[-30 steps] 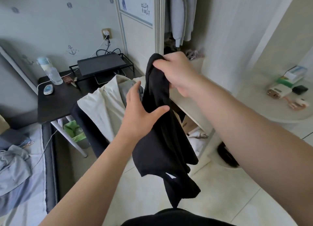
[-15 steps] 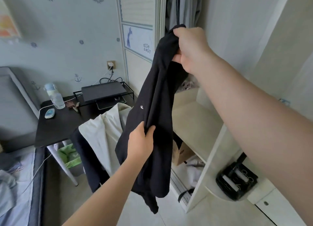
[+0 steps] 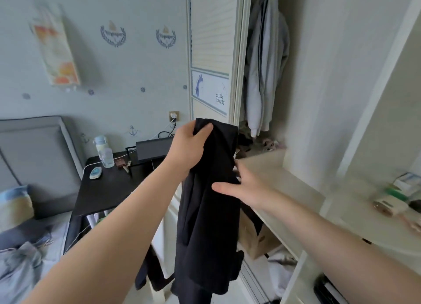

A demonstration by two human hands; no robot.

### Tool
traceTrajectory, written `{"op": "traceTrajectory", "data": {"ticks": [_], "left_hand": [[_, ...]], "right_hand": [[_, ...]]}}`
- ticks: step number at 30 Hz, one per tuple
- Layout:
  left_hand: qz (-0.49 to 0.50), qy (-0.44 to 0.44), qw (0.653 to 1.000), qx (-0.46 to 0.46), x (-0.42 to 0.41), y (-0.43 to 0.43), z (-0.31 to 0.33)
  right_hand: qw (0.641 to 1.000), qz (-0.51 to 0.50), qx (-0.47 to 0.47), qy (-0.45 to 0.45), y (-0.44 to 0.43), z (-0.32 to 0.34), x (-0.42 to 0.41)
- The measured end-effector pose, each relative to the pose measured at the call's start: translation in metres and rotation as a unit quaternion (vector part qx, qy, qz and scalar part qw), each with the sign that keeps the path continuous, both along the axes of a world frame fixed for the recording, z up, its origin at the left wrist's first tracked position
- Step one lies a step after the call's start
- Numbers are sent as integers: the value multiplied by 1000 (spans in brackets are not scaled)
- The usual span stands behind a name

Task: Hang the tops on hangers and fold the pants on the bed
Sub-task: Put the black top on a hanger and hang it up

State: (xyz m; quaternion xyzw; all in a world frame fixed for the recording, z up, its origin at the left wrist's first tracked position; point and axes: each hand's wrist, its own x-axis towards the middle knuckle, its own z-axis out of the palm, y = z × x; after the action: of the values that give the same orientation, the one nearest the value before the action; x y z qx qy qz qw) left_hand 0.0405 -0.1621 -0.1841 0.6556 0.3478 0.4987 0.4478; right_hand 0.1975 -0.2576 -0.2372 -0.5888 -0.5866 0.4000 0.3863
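A black garment (image 3: 209, 212) hangs in front of me, before the open wardrobe. My left hand (image 3: 188, 150) grips its bunched top edge and holds it up. My right hand (image 3: 241, 187) holds the garment's right side lower down, with the thumb across the front of the fabric and the fingers behind it. The lower part of the garment hangs loose towards the floor. Behind my left forearm, parts of a cream garment (image 3: 159, 246) and another dark garment (image 3: 145, 274) show.
A grey jacket (image 3: 264, 75) hangs inside the wardrobe above a cream shelf (image 3: 280, 178). A black desk (image 3: 107, 189) with a bottle (image 3: 104, 153) stands left. The bed (image 3: 20, 265) with bluish clothes lies at lower left. A cardboard box (image 3: 255, 240) sits under the shelf.
The hands have swapped places on the black garment: my left hand moved up to grip its top, and my right hand let go of the top and took hold lower down.
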Motion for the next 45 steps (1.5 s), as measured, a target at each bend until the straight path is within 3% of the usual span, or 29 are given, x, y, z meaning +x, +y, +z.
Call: {"op": "traceTrajectory", "data": {"ticks": [4,6,9,12,17,23,28,32,36,38,43,45], "left_hand": [[-88,-50,992,-72,-5,-6,8],[-116,-105,977,-146,-12,-4,7],[-107,-178,950,-232,-21,-4,-2],[-52,-246,924,-287,-27,-3,-11],[-28,-261,912,-316,-32,-1,-25],[-64,-278,908,-308,-40,4,-34],[-56,-195,952,-231,-54,15,-44],[47,-5,986,-157,-48,20,-52],[88,20,995,-51,-28,3,-49],[66,20,998,5,-17,-13,-53],[-62,97,993,30,2,-43,-70],[-48,89,994,34,8,-43,-73]], "right_hand": [[973,-100,10,206,25,8,26],[960,-145,26,239,37,10,42],[986,-119,45,109,46,10,57],[999,-24,30,-25,51,8,56],[989,110,-36,-93,58,-8,30],[984,69,28,-164,66,-27,17],[983,-34,89,-159,64,-5,33],[986,-87,104,-96,60,25,36],[990,-112,80,-24,66,43,27],[990,-129,49,23,70,49,18],[974,-116,19,196,72,74,10],[965,-101,5,241,72,80,11]]}}
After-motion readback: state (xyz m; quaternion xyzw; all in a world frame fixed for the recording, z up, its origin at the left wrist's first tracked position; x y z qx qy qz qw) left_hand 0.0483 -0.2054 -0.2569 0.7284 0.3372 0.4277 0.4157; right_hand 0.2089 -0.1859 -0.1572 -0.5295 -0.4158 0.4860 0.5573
